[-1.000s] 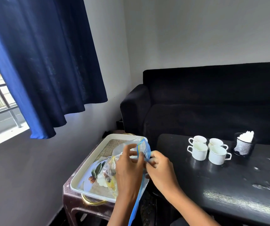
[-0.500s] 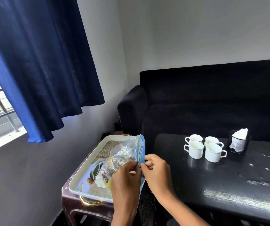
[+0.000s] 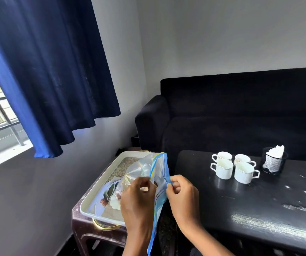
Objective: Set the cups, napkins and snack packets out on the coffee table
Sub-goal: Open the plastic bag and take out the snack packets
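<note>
Both hands hold a clear bag (image 3: 144,169) above the tray (image 3: 100,196). The left hand (image 3: 139,200) pinches one blue edge of its mouth, the right hand (image 3: 183,196) pinches the other. Four cups (image 3: 233,167) and the napkins (image 3: 276,154) stand on the counter (image 3: 259,209).

Zip bag (image 3: 159,169) contents blurred, can't identify. Left hand (image 3: 139,202) hides the tray (image 3: 100,193) near-right corner. Coffee table (image 3: 259,206) and sofa (image 3: 240,111) cut off at right frame edge. Napkin holder (image 3: 274,162) base unclear.
</note>
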`<move>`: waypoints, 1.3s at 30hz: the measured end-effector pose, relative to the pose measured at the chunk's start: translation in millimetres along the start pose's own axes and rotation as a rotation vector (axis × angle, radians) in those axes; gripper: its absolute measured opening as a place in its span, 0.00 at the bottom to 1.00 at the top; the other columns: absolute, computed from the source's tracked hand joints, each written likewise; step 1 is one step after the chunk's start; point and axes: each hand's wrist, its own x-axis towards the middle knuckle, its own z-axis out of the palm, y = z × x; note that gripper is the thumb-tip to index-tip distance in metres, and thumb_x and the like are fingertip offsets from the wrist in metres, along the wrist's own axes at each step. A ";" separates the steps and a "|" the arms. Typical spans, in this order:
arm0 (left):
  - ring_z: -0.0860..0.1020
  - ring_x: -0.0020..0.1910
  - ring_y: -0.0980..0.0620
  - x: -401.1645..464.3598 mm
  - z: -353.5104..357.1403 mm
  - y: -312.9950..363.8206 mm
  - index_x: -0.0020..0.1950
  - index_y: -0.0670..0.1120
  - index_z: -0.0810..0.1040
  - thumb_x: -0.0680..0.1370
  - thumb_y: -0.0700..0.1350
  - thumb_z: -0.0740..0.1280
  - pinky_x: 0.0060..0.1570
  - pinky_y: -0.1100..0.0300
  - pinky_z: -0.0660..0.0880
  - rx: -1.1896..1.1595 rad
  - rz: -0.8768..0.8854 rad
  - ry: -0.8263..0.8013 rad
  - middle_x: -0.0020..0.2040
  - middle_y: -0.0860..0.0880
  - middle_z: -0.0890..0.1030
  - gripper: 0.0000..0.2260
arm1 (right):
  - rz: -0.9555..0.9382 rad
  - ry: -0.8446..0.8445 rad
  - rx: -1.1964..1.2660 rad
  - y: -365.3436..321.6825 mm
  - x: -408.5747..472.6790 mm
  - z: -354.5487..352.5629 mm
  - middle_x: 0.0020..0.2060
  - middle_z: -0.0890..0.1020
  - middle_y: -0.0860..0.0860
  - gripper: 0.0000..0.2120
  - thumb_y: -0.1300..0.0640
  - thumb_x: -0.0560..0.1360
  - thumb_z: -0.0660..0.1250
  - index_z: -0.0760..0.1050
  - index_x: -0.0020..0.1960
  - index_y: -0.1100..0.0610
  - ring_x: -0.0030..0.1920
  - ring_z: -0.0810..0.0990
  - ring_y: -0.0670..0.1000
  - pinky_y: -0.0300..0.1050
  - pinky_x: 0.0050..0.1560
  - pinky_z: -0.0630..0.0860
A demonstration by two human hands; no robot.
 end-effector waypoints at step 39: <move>0.79 0.31 0.64 -1.9 0.7 -4.2 0.35 0.56 0.77 0.72 0.44 0.71 0.31 0.72 0.71 -0.116 0.011 -0.026 0.32 0.61 0.81 0.09 | 0.212 -0.182 0.109 2.3 0.2 -8.4 0.28 0.83 0.53 0.07 0.56 0.69 0.71 0.76 0.36 0.58 0.32 0.83 0.52 0.54 0.39 0.81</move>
